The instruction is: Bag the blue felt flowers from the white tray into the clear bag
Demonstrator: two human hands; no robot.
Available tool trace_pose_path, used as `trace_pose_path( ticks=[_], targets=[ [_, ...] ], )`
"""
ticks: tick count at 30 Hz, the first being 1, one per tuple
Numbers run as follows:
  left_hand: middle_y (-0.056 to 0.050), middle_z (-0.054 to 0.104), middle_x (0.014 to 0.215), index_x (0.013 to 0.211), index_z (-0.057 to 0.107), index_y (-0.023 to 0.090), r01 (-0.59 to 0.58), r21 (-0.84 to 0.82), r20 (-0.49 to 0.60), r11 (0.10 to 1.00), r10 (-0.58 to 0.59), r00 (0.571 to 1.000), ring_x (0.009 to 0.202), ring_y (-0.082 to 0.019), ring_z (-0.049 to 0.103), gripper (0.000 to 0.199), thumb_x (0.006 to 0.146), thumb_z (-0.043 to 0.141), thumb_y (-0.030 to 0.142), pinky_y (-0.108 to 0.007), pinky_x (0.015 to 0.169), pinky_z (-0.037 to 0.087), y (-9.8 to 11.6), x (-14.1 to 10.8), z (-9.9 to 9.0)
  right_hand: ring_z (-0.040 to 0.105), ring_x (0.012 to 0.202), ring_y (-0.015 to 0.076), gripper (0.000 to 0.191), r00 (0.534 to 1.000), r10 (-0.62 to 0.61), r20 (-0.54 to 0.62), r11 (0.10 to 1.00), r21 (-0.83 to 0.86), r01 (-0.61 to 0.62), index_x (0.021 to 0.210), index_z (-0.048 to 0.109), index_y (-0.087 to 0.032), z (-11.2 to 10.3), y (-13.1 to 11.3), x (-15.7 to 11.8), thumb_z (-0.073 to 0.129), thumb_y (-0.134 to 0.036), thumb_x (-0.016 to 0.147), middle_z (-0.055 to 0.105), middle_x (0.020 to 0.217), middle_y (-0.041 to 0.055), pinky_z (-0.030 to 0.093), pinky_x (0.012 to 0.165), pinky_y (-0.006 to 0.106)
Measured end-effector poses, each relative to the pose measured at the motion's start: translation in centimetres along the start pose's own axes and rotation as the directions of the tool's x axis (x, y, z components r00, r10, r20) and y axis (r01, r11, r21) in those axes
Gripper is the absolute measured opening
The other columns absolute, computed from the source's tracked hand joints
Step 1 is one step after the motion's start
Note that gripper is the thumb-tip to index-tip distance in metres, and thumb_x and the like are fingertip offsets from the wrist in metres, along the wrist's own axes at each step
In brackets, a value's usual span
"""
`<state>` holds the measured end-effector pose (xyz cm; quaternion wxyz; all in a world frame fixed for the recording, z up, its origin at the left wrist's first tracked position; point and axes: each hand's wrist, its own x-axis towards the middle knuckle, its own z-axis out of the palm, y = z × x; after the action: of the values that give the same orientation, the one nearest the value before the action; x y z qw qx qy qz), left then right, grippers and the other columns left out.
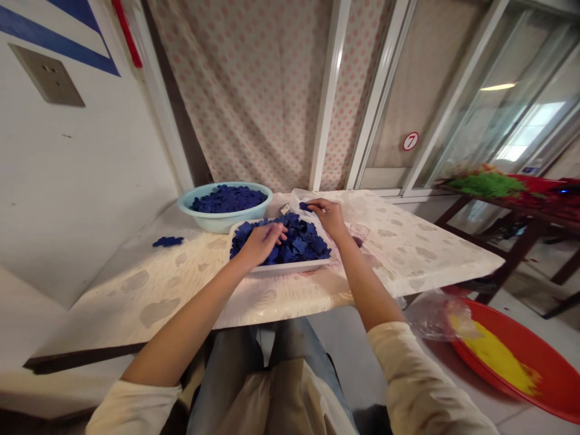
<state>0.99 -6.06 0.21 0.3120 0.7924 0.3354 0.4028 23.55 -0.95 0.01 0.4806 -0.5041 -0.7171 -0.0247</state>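
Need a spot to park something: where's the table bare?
Bare tablecloth runs from the crumpled plastic right of the right hand to the right corner, and from the small blue pile to the near left edge. Crowded: the middle, with the light-blue basin, white tray and left hand.

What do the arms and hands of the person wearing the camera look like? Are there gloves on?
No gloves! The left hand and right hand are bare, with no watch or bracelet showing. The loose, creased cream sleeves stop near the elbows, leaving both forearms uncovered.
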Motion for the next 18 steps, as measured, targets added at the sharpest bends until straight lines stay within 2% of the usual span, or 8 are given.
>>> trace_pose_path(
  ticks=[2, 3, 5, 8, 13, 16, 18],
  targets=[
    [-0.01, 0.067, 0.071, 0.083, 0.061, 0.012, 0.245, -0.259, 0.073, 0.934, -0.234, 0.969, 0.056, -0.016, 0.06, 0.05, 0.084, 0.035, 0.054, -0.025, 0.048, 0.044, -0.7, 1.2, 0.1, 0.059, 0.088, 0.0138, 0.017, 0.992, -0.107, 0.066, 0.993, 0.065, 0.103, 0.084, 0.065, -0.02, 0.6, -2.5, -0.4, 0.053, -0.031, 0.081, 0.065, 0.09, 0.0022, 0.044, 0.082, 0.023],
    [-0.009, 0.067, 0.068, 0.081, 0.06, 0.012, 0.317, -0.366, 0.115, 0.875, -0.296, 0.948, 0.053, -0.015, 0.06, 0.049, 0.083, 0.037, 0.055, -0.024, 0.046, 0.043, -1.1, 1.5, 0.1, 0.058, 0.087, 0.0142, 0.014, 0.976, -0.198, 0.092, 0.972, 0.147, 0.184, 0.079, 0.065, -0.019, 1.1, -3.5, -0.6, 0.056, -0.03, 0.079, 0.064, 0.088, 0.0028, 0.044, 0.082, 0.024],
    [-0.009, 0.067, 0.064, 0.08, 0.06, 0.011, 0.371, -0.532, 0.178, 0.761, -0.328, 0.928, 0.053, -0.015, 0.061, 0.043, 0.082, 0.044, 0.051, -0.022, 0.047, 0.044, -1.7, 1.8, 0.3, 0.058, 0.08, 0.0142, 0.015, 0.95, -0.295, 0.104, 0.925, 0.282, 0.256, 0.07, 0.063, -0.017, 2.0, -5.0, -1.2, 0.06, -0.03, 0.076, 0.061, 0.081, 0.0034, 0.045, 0.076, 0.026],
    [-0.007, 0.066, 0.062, 0.077, 0.059, 0.011, 0.333, -0.634, 0.151, 0.698, -0.311, 0.938, 0.055, -0.014, 0.062, 0.027, 0.081, 0.052, 0.037, -0.022, 0.051, 0.047, -2.3, 1.7, 0.5, 0.056, 0.072, 0.014, 0.022, 0.936, -0.327, 0.13, 0.887, 0.384, 0.256, 0.062, 0.057, -0.016, 2.9, -5.9, -1.8, 0.064, -0.034, 0.073, 0.057, 0.074, 0.0029, 0.045, 0.069, 0.027],
    [-0.002, 0.062, 0.055, 0.071, 0.056, 0.012, 0.268, -0.631, 0.02, 0.728, -0.331, 0.944, 0.052, -0.014, 0.061, 0.01, 0.078, 0.054, 0.019, -0.024, 0.052, 0.048, -2.7, 1.6, 0.4, 0.055, 0.069, 0.0143, 0.027, 0.927, -0.343, 0.149, 0.851, 0.467, 0.24, 0.058, 0.055, -0.016, 3.4, -5.6, -1.9, 0.067, -0.038, 0.068, 0.057, 0.07, 0.0024, 0.044, 0.067, 0.027],
    [-0.002, 0.064, 0.059, 0.073, 0.058, 0.011, 0.247, -0.618, -0.038, 0.747, -0.343, 0.939, 0.05, -0.013, 0.06, 0.011, 0.079, 0.049, 0.015, -0.023, 0.049, 0.047, -3.1, 1.7, 0.3, 0.056, 0.068, 0.0134, 0.026, 0.969, -0.217, 0.122, 0.888, 0.436, 0.144, 0.061, 0.058, -0.016, 3.4, -5.1, -1.9, 0.067, -0.039, 0.068, 0.059, 0.069, 0.0014, 0.044, 0.067, 0.026],
    [-0.004, 0.066, 0.063, 0.075, 0.058, 0.01, 0.246, -0.609, -0.056, 0.754, -0.35, 0.935, 0.05, -0.013, 0.06, 0.013, 0.08, 0.047, 0.014, -0.021, 0.047, 0.046, -3.4, 1.6, 0.3, 0.053, 0.063, 0.0123, 0.026, 0.997, -0.076, 0.018, 0.93, 0.363, 0.064, 0.063, 0.057, -0.016, 3.4, -4.7, -2.0, 0.065, -0.04, 0.07, 0.058, 0.066, 0.0003, 0.042, 0.062, 0.024]
  ],
)
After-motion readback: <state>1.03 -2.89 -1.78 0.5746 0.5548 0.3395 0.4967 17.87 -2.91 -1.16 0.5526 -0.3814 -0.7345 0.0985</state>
